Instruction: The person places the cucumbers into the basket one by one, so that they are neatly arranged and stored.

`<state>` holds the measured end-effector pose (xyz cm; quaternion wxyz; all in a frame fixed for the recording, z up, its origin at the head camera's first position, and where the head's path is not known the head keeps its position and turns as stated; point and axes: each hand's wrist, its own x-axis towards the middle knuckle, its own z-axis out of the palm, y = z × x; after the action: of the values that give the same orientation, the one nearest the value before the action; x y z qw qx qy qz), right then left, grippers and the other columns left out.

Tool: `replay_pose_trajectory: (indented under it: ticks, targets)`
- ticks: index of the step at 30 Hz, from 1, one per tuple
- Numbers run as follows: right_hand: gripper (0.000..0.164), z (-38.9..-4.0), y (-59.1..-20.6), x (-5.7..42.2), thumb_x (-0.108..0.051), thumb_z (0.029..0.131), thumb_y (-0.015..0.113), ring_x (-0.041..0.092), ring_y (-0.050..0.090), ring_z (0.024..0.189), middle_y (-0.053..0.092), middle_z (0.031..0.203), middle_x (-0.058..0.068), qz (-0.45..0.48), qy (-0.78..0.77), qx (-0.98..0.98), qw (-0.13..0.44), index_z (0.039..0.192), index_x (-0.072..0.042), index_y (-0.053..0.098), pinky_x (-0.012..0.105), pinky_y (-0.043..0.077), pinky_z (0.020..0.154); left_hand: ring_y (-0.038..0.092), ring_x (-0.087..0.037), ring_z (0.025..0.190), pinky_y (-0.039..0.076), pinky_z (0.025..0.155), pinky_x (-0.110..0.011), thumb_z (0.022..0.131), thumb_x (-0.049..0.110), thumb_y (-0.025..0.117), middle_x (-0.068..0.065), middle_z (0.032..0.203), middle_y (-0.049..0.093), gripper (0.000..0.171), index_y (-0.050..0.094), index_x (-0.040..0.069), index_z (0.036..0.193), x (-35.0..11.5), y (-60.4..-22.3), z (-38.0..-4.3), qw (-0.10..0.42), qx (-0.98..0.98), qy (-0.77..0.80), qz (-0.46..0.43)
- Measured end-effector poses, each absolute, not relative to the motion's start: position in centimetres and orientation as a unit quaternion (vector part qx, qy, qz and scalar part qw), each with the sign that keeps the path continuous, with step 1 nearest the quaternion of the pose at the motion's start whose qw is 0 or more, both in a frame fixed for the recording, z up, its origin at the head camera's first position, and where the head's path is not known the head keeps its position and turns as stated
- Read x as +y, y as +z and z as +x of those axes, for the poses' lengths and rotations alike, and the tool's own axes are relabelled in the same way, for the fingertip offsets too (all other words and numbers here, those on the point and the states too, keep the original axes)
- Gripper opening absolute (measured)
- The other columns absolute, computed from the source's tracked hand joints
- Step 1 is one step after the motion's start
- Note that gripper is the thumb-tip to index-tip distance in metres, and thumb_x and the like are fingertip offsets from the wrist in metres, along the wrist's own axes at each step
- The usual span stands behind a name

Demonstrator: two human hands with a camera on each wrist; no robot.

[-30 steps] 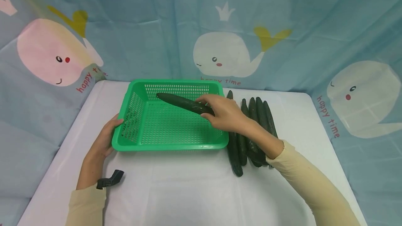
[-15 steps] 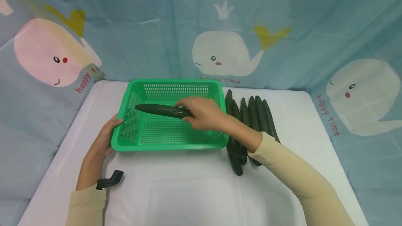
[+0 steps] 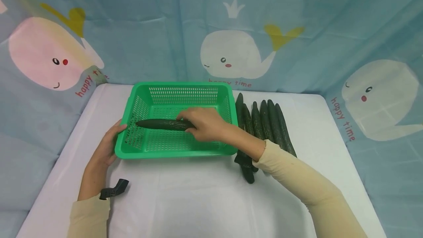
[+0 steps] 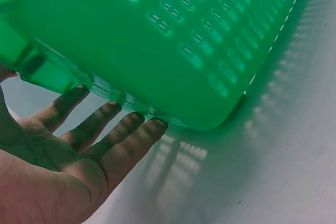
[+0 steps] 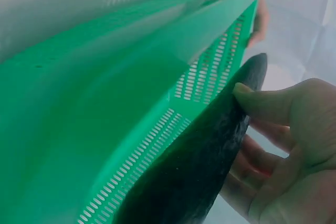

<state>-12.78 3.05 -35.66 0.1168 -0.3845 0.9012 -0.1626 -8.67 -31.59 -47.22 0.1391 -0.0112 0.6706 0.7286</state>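
A dark green cucumber (image 3: pixel 162 124) lies across the opening of the green perforated plastic basket (image 3: pixel 185 154), its tip pointing left. My right hand (image 3: pixel 206 123) pinches its right end; in the right wrist view the thumb (image 5: pixel 257 98) presses on its skin, with the fingers on the far side. Whether the cucumber touches the basket floor I cannot tell. At the basket's left side is my left hand (image 3: pixel 105 146). The left wrist view shows fairly straight fingers (image 4: pixel 126 150) resting against the basket's outer wall, just below the rim.
Several more cucumbers (image 3: pixel 272 120) lie side by side on the white-covered table (image 3: pixel 198 201), right of the basket, partly under my right forearm. A blue curtain (image 3: pixel 158 39) with whale prints rises behind and at both sides. A black wrist camera (image 3: pixel 114 189) sticks out from my left wrist.
My right hand has moved left and slightly toward me with the cucumber, which has turned from slanting to nearly level across the basket. The left hand stays at the basket's side.
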Motion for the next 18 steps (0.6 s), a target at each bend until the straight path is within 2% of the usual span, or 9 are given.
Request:
replay_pose_trajectory:
  ticks: [2, 4, 6, 8, 10, 13, 18]
  targets:
    - [0.041, -12.8, -35.8, 3.1, -0.018, 0.103, 0.072, 0.019, 0.071, 0.121, 0.072, 0.137, 0.000, -0.386, -0.170, 0.899, 0.119, 0.143, -0.020, 0.065, 0.039, 0.064, 0.080, 0.063, 0.003, 0.121, 0.060, 0.097, -0.018, 0.113, 0.038, 0.039, -0.010, 0.156, 0.042, 0.075, 0.002, 0.007, 0.171, -31.5, -47.1, -8.7, 0.140, 0.673, 0.727, -0.016]
    - [0.040, -12.8, -35.8, 3.3, -0.019, 0.104, 0.070, 0.020, 0.071, 0.122, 0.071, 0.140, 0.001, -0.381, -0.171, 0.901, 0.115, 0.143, -0.019, 0.065, 0.039, 0.064, 0.081, 0.060, 0.004, 0.122, 0.058, 0.097, -0.015, 0.113, 0.039, 0.039, -0.021, 0.167, 0.030, 0.076, 0.002, 0.007, 0.171, -31.4, -47.1, -8.7, 0.138, 0.678, 0.722, -0.021]
    - [0.039, -12.8, -35.8, 3.5, -0.020, 0.105, 0.068, 0.021, 0.073, 0.119, 0.069, 0.142, 0.003, -0.375, -0.173, 0.905, 0.104, 0.144, -0.018, 0.065, 0.039, 0.064, 0.080, 0.058, 0.005, 0.123, 0.057, 0.098, -0.013, 0.113, 0.039, 0.038, -0.028, 0.173, 0.016, 0.076, 0.002, 0.008, 0.171, -31.3, -47.0, -8.7, 0.138, 0.682, 0.718, -0.026]
    - [0.040, -12.8, -35.8, 3.9, -0.023, 0.105, 0.068, 0.022, 0.072, 0.121, 0.066, 0.146, 0.005, -0.366, -0.175, 0.909, 0.091, 0.144, -0.017, 0.064, 0.040, 0.065, 0.085, 0.056, 0.005, 0.123, 0.056, 0.098, -0.012, 0.113, 0.040, 0.038, -0.031, 0.174, 0.010, 0.076, 0.002, 0.009, 0.171, -31.3, -46.8, -8.7, 0.139, 0.685, 0.714, -0.029]
    - [0.039, -12.7, -35.8, 4.3, -0.026, 0.105, 0.068, 0.023, 0.072, 0.119, 0.066, 0.146, 0.006, -0.359, -0.180, 0.912, 0.080, 0.142, -0.017, 0.066, 0.042, 0.064, 0.087, 0.056, 0.005, 0.124, 0.056, 0.098, -0.012, 0.113, 0.040, 0.038, -0.029, 0.174, 0.012, 0.076, 0.002, 0.009, 0.171, -31.4, -46.8, -8.7, 0.141, 0.686, 0.713, -0.027]
    - [0.037, -12.3, -35.9, 5.0, -0.028, 0.105, 0.067, 0.024, 0.071, 0.121, 0.067, 0.143, 0.007, -0.356, -0.186, 0.913, 0.075, 0.141, -0.016, 0.067, 0.044, 0.064, 0.089, 0.059, 0.003, 0.123, 0.057, 0.098, -0.014, 0.113, 0.040, 0.038, -0.024, 0.169, 0.025, 0.075, 0.003, 0.008, 0.171, -31.5, -47.0, -8.6, 0.140, 0.686, 0.714, -0.022]
    - [0.038, -11.8, -36.2, 6.2, -0.029, 0.105, 0.067, 0.023, 0.070, 0.122, 0.066, 0.142, 0.006, -0.353, -0.192, 0.913, 0.074, 0.142, -0.017, 0.066, 0.043, 0.064, 0.088, 0.063, 0.002, 0.122, 0.059, 0.096, -0.017, 0.113, 0.040, 0.038, -0.006, 0.154, 0.041, 0.074, 0.005, 0.007, 0.171, -31.5, -47.3, -8.4, 0.134, 0.689, 0.712, -0.019]
